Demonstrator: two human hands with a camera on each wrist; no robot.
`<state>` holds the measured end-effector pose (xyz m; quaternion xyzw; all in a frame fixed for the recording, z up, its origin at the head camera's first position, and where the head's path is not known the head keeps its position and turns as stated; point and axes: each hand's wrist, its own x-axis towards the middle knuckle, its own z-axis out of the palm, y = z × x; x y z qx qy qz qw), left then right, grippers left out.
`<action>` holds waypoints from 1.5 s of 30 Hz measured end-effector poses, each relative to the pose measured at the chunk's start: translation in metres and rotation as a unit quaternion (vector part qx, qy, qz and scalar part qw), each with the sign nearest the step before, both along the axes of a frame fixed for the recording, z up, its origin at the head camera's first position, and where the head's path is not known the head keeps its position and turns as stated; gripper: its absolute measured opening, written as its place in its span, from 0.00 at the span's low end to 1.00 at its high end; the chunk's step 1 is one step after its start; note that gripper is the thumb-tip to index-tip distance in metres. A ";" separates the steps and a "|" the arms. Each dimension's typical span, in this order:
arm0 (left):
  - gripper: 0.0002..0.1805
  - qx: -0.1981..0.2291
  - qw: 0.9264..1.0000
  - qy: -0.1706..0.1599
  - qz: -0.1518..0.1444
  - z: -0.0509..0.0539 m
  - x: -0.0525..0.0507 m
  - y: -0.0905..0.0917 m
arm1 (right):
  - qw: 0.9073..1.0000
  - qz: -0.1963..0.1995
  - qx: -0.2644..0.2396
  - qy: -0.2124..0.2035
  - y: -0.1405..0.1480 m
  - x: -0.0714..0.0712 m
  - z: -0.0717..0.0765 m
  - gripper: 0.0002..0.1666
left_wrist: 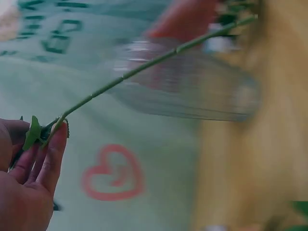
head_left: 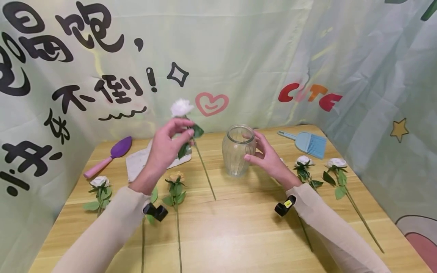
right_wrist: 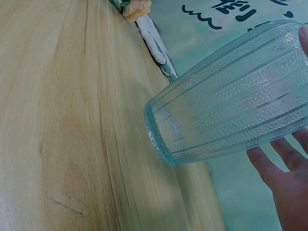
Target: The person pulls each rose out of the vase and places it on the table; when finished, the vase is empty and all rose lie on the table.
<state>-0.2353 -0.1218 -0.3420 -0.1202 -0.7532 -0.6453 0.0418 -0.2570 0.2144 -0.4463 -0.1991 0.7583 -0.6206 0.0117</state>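
My left hand [head_left: 164, 142] pinches the stem of a white rose [head_left: 181, 108] just below the bloom, near its leaves. The bare green stem [left_wrist: 122, 77] slants down toward the table, its lower end left of the vase and outside it. A clear ribbed glass vase [head_left: 233, 157] is upright near the middle of the table. Fingers and thumb of my right hand [head_left: 269, 157] hold the vase from its right side. In the right wrist view the textured glass [right_wrist: 226, 101] fills much of the picture, with several fingers against it.
A yellow rose [head_left: 175, 177] and a white rose [head_left: 100, 182] lie at left. Two more white roses [head_left: 302, 161] [head_left: 336, 163] lie at right. A purple-and-pink trowel [head_left: 121, 147], a pale cloth [head_left: 136, 161] and a blue brush [head_left: 310, 143] lie toward the back. A printed curtain [head_left: 259, 57] hangs behind.
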 end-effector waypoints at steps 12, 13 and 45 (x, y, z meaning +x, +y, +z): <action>0.11 -0.140 0.983 -0.095 -0.069 -0.096 0.033 0.021 | 1.000 0.000 0.007 0.000 0.001 0.002 0.001 0.52; 0.11 -0.143 0.982 -0.097 -0.070 -0.101 0.035 0.023 | 1.000 0.000 0.007 -0.001 0.001 0.001 0.001 0.52; 0.09 -0.202 0.954 -0.162 -0.153 -0.130 0.042 0.024 | 1.000 -0.007 0.024 -0.004 -0.002 0.002 0.002 0.52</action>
